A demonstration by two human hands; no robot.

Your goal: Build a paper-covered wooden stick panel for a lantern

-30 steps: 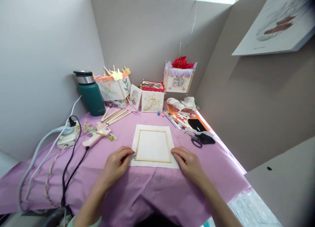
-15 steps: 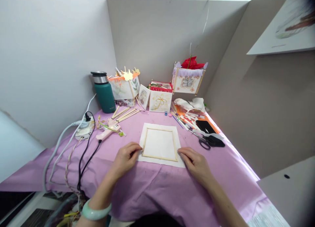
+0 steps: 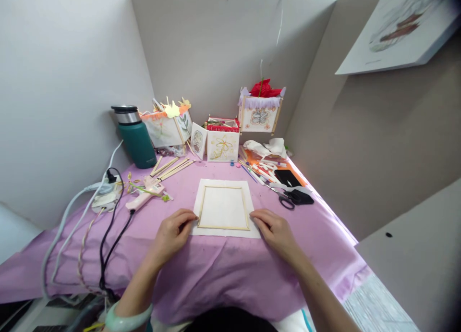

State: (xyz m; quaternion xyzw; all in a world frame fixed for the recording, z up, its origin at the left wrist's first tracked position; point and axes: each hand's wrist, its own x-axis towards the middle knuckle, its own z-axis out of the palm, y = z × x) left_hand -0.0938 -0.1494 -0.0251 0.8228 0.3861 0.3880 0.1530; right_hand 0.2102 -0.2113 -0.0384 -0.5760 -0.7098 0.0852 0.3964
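A white sheet, paper or thin cloth, lies flat near the table's front edge. On it rests a square frame of thin wooden sticks, a little inside the sheet's border. My left hand has its thumb and fingertips closed at the sheet's left edge, close to the frame's lower left corner. On the opposite side, my right hand is closed at the right edge, its fingertips beside the frame. A pale green bangle circles my left wrist.
Loose sticks, a pink glue gun, cables and a power strip lie left. Scissors, a black phone and markers lie right. A green bottle and decorated boxes stand behind.
The view has turned slightly to the right, so everything appears shifted left. Both hands stay at the sheet's sides, and the sheet and stick frame lie as before.
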